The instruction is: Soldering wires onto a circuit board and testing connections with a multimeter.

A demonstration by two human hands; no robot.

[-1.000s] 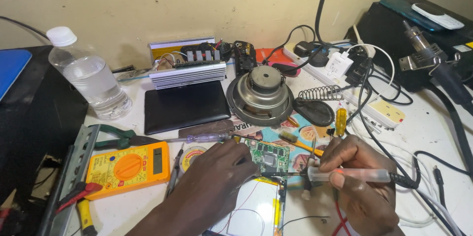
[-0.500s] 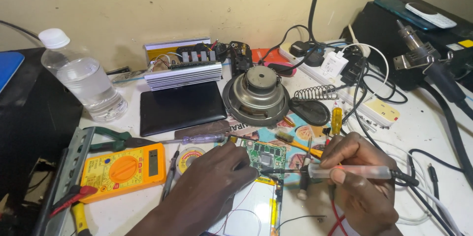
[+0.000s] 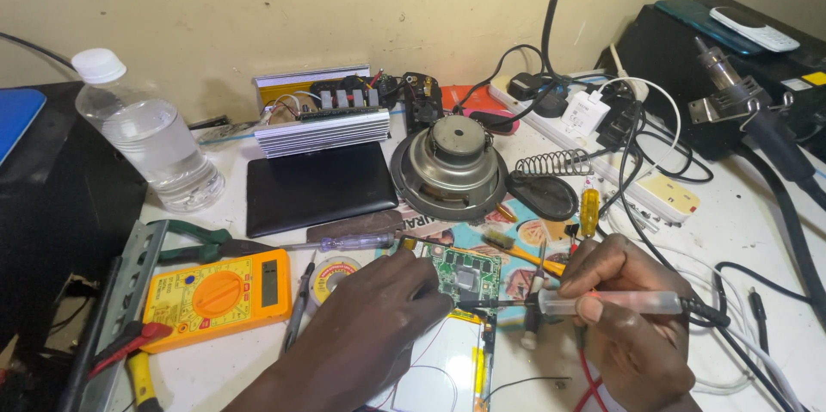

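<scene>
Green and studded with small chips, the circuit board [image 3: 466,273] lies near the front of the white bench [image 3: 757,231], at the far end of an opened flat device [image 3: 447,369] with a yellow strip along its right side. The right hand [image 3: 632,326] grips a soldering iron [image 3: 602,302] with a clear handle, fingers closed round it like a pen, the dark tip pointing left and resting at the board's near edge. The left hand [image 3: 366,339] lies just left of the board, fingers curled down with the tips at its left edge; whether they pinch anything I cannot tell. A red wire [image 3: 589,382] runs beneath the right hand. Left of the left hand sit a solder reel [image 3: 331,273], a yellow multimeter [image 3: 219,296] and green-handled pliers [image 3: 194,242]. Just beyond the board lie a screwdriver [image 3: 353,242] with a clear handle and a colourful printed sheet [image 3: 525,244]. Farther back stand a speaker [image 3: 450,164], a black tablet [image 3: 320,188], a finned heat sink [image 3: 323,130] and, at far left, a water bottle [image 3: 146,132]. To the right, a coiled iron stand [image 3: 555,162], a white power strip [image 3: 602,132] and tangled black cables [image 3: 774,292].
</scene>
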